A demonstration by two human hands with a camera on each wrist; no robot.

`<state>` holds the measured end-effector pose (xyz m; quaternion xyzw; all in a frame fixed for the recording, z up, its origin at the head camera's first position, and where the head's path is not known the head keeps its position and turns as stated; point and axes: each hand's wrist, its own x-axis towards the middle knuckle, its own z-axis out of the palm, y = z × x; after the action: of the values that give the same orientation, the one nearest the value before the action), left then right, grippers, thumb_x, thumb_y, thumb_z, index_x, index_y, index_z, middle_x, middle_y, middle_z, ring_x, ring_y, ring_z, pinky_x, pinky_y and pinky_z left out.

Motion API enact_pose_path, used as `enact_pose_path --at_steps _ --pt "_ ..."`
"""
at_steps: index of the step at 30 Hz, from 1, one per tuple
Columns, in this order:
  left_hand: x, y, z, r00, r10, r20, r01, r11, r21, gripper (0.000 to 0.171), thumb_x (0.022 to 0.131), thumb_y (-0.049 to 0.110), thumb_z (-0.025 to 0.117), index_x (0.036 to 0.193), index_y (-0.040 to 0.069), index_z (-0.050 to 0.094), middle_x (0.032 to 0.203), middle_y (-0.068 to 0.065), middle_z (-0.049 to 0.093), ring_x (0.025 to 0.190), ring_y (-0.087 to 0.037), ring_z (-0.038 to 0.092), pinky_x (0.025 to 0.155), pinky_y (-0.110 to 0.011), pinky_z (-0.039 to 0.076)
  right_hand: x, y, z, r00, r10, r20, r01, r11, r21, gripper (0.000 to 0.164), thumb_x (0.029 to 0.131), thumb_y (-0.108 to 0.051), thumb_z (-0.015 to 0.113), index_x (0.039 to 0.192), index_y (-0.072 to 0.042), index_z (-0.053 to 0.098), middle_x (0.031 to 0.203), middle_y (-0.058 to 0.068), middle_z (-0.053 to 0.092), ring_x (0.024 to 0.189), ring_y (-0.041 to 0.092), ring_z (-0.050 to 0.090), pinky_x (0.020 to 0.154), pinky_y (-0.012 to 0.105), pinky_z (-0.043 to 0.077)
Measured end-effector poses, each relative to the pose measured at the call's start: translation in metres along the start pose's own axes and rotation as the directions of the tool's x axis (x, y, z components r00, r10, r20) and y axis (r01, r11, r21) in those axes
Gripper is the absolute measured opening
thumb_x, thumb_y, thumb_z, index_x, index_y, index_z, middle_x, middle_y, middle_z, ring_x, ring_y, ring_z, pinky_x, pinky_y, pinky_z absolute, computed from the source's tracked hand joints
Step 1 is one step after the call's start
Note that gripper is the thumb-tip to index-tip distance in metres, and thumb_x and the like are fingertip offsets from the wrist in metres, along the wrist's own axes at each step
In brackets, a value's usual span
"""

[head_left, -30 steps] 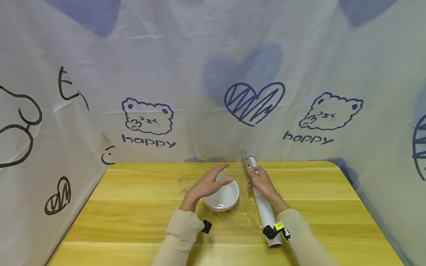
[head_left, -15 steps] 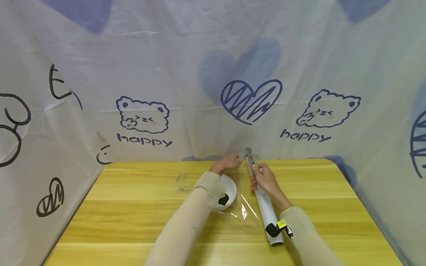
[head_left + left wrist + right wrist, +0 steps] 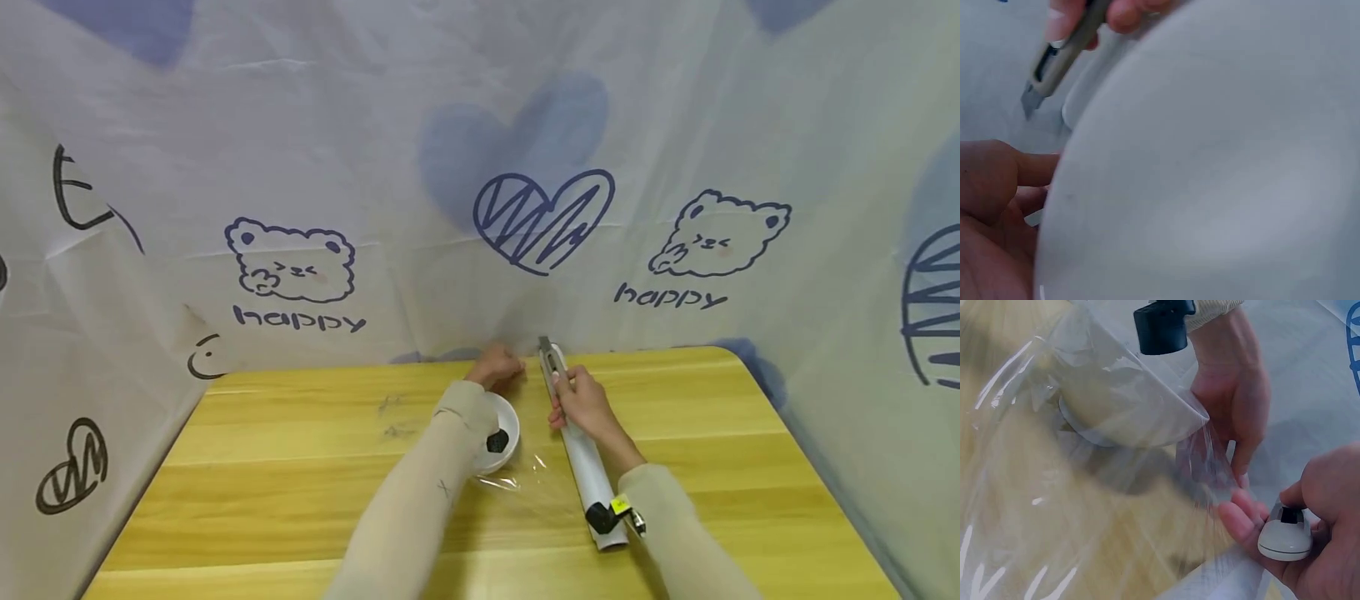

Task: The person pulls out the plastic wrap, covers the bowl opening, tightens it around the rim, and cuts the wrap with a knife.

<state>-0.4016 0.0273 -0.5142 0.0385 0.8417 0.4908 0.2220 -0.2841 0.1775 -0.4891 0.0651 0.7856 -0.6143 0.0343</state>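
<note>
In the head view my left hand [image 3: 495,367] is behind the white bowl [image 3: 511,417], at the table's back edge. Its thumb and fingers pinch the clear plastic film [image 3: 1022,456], which stretches across the bowl in the right wrist view. My right hand [image 3: 585,404] grips a grey utility knife [image 3: 552,358], its blade out and pointing away toward the wall. Under that hand lies the long white film roll [image 3: 588,471], right of the bowl. The left wrist view is mostly filled by the bowl [image 3: 1197,156], which hides part of my left fingers.
A yellow wood-grain table [image 3: 300,467] spreads around the bowl and roll. Close behind it hangs a pale cloth [image 3: 420,150] printed with hearts and bears. Cloth also borders both sides. A black wrist camera [image 3: 602,517] sits over the roll's near end.
My left hand has gone from open over the bowl to behind it, pinching the film there. The right hand still grips the utility knife at the roll. The head view has shifted slightly.
</note>
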Motion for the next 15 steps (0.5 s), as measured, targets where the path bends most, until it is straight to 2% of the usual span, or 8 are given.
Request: enact_pose_path --at_steps 2,4,6,8,11,15 --pt "-0.015 0.013 -0.006 0.998 -0.049 0.041 0.054 0.99 -0.132 0.019 0.087 0.003 0.055 0.076 -0.009 0.064 0.058 -0.008 0.055 0.048 -0.016 0.049 0.049 -0.03 0.043 0.001 -0.003 0.001 1.0 -0.009 -0.003 0.009 1.0 -0.022 0.025 0.101 -0.018 0.044 0.111 0.006 0.042 0.081 0.029 0.058 0.052 0.026 0.063 0.054 0.046 0.056" --pt "-0.023 0.022 -0.01 0.988 -0.116 0.105 0.137 0.965 -0.222 0.02 0.09 0.002 0.051 0.094 -0.014 0.064 0.075 -0.016 0.065 0.057 -0.019 0.056 0.061 -0.034 0.051 0.002 -0.005 0.001 1.0 -0.011 -0.004 0.011 0.999 -0.047 0.025 0.101 -0.018 0.044 0.11 0.006 0.044 0.079 0.028 0.058 0.051 0.026 0.063 0.054 0.046 0.055" --pt "-0.023 0.025 -0.012 0.975 -0.147 0.164 0.188 0.944 -0.271 0.025 0.092 0.002 0.05 0.106 -0.014 0.063 0.096 -0.022 0.068 0.073 -0.025 0.064 0.079 -0.037 0.053 0.004 -0.005 0.001 1.0 -0.013 -0.005 0.013 0.997 -0.079 0.025 0.101 -0.018 0.044 0.109 0.005 0.044 0.077 0.026 0.059 0.05 0.026 0.063 0.053 0.047 0.055" --pt "-0.02 0.026 -0.014 0.96 -0.164 0.227 0.226 0.932 -0.283 0.03 0.095 0.005 0.048 0.117 -0.013 0.059 0.116 -0.026 0.062 0.095 -0.031 0.065 0.092 -0.041 0.049 0.006 -0.005 0.001 1.0 -0.02 -0.012 0.019 0.994 -0.111 0.024 0.101 -0.019 0.045 0.108 0.004 0.045 0.074 0.024 0.059 0.048 0.025 0.063 0.052 0.046 0.055" --pt "-0.013 0.024 -0.014 0.942 -0.167 0.29 0.261 0.91 -0.323 0.032 0.095 0.005 0.045 0.119 -0.014 0.056 0.124 -0.025 0.057 0.113 -0.032 0.057 0.097 -0.042 0.045 0.008 -0.002 0.001 0.998 -0.047 -0.034 0.041 0.987 -0.157 0.023 0.1 -0.018 0.046 0.108 0.003 0.047 0.072 0.023 0.06 0.046 0.024 0.062 0.047 0.043 0.054" --pt "-0.008 0.021 -0.013 0.907 -0.192 0.375 0.339 0.861 -0.379 0.03 0.095 0.006 0.039 0.113 -0.013 0.056 0.124 -0.023 0.058 0.114 -0.031 0.057 0.094 -0.039 0.047 0.007 0.002 0.003 0.996 -0.066 -0.051 0.053 0.973 -0.222 0.023 0.1 -0.017 0.047 0.111 0.004 0.048 0.066 0.018 0.06 0.044 0.024 0.062 0.043 0.04 0.053"
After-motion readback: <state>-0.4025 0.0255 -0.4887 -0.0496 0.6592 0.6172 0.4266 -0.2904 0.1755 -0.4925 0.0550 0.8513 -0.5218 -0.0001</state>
